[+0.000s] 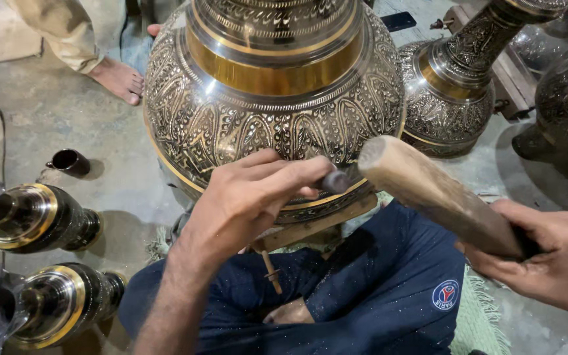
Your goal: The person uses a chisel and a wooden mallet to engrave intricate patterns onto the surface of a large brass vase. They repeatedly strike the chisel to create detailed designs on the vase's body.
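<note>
- While the large engraved metal vessel [271, 98] stands on the floor against the seated person's crossed legs, its belly already carries dense chased ornament across every visible panel, with plain gold-coloured bands at the neck and near the base; judged from this, the decoration is far advanced, and only the lower edge where the tool meets it appears to be under work.
- Small punch [334, 181]: dark metal, tip set against the vessel's lower band; pinched between the curled fingers and thumb of the left hand [248, 197], which is closed round it.
- Wooden mallet [428, 190]: rounded pale head poised just beside the punch's rear end, handle gripped in the fully wrapped right hand [550, 256].
- Wooden support [310, 227]: a block under the vessel's base, mostly hidden.
- Second engraved vessel [451, 92], behind to the right, similarly patterned.
- Two smaller gold-rimmed pieces [34, 217], lying at the left; a small dark cup [68, 162] near them.
- Another person's bare foot [121, 79], upper left.
- Not determinable: the punch's tip shape, the vessel's top and far side (cut off by the frame), and whether any panel remains blank.
</note>
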